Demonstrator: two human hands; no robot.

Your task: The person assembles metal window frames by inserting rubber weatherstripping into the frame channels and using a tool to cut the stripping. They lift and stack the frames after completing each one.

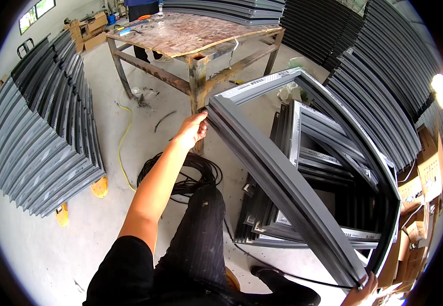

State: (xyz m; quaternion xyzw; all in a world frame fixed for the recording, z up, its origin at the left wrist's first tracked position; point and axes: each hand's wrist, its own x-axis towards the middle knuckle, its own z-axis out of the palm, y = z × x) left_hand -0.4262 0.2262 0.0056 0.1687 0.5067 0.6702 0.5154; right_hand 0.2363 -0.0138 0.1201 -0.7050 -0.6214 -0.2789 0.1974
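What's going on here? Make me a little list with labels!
Place: workshop with a concrete floor
Left hand: grips the far corner of the dark grey frame
Right hand: holds the frame's near corner, with a thin black strip
Under the frame: stack of similar frames
Behind: rusty metal table
Floor: coil of black cord, yellow cable
Left side: stacked grey profiles

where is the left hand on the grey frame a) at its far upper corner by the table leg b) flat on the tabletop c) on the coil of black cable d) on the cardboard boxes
a: the left hand grips the far corner of the grey frame next to the rusty table leg, while the right hand holds the near corner.
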